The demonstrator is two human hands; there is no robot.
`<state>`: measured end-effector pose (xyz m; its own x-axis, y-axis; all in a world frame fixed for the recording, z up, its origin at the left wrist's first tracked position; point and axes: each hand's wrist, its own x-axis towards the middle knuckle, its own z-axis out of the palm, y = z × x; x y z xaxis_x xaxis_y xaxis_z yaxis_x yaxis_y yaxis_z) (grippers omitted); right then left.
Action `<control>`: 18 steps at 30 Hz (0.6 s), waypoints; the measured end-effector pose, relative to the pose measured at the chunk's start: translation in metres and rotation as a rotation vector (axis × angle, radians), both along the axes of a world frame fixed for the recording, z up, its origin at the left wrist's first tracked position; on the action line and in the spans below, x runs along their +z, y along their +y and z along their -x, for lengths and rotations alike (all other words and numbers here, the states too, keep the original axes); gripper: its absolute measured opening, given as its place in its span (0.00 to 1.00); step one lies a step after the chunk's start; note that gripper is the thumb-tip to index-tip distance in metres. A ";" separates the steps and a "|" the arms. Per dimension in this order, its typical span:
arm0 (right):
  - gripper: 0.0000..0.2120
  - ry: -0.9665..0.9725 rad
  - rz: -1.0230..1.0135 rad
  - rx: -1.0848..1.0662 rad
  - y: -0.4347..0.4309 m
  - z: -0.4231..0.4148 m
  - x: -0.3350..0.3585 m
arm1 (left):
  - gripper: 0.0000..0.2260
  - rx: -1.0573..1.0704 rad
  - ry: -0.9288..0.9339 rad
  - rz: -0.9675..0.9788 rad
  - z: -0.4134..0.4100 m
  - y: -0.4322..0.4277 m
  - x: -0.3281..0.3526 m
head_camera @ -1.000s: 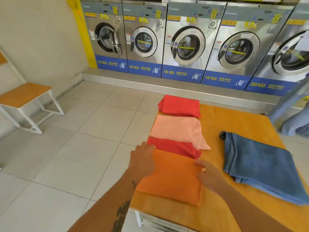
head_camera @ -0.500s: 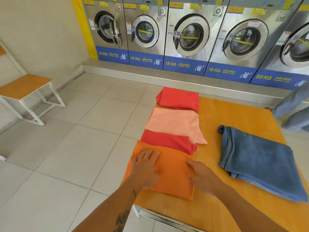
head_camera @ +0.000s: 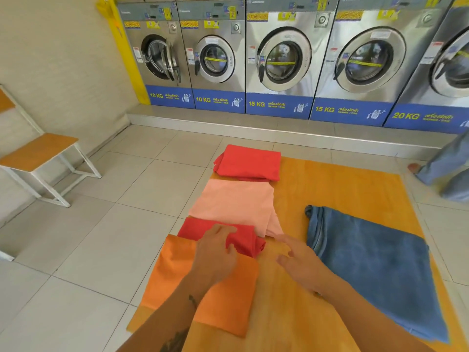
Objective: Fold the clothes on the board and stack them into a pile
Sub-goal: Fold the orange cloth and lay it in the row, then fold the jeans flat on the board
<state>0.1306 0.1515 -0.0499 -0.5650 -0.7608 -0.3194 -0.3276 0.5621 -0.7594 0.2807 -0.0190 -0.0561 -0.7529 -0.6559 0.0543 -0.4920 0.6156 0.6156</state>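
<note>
Along the left side of the orange board (head_camera: 342, 189) lies a row of folded clothes: a red piece (head_camera: 250, 162) farthest, a pink one (head_camera: 236, 203), a darker red one (head_camera: 247, 240), and an orange one (head_camera: 203, 278) nearest me. My left hand (head_camera: 215, 252) rests across the orange and darker red pieces, with the fingers pinching the red cloth's edge. My right hand (head_camera: 299, 262) hovers open over bare board just right of them, holding nothing. Folded blue jeans (head_camera: 368, 260) lie on the right.
A row of steel washing machines (head_camera: 279, 57) lines the back wall on a raised step. A wooden bench (head_camera: 38, 151) with white legs stands at the left on the tiled floor. A person's legs in jeans (head_camera: 446, 171) stand at the far right.
Both hands have left the orange piece they were pressing flat. The left hand moved forward onto the darker red piece and gripped its edge; the right hand lifted off and opened.
</note>
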 end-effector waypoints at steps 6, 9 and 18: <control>0.22 0.014 0.004 -0.121 0.047 0.052 0.013 | 0.16 -0.046 0.108 -0.045 0.066 0.043 0.016; 0.23 0.013 0.018 -0.196 0.077 0.081 0.014 | 0.18 -0.107 0.149 -0.084 0.097 0.066 0.019; 0.28 0.275 -0.287 -0.495 0.177 0.152 -0.008 | 0.24 -0.184 -0.081 -0.349 0.167 0.122 0.000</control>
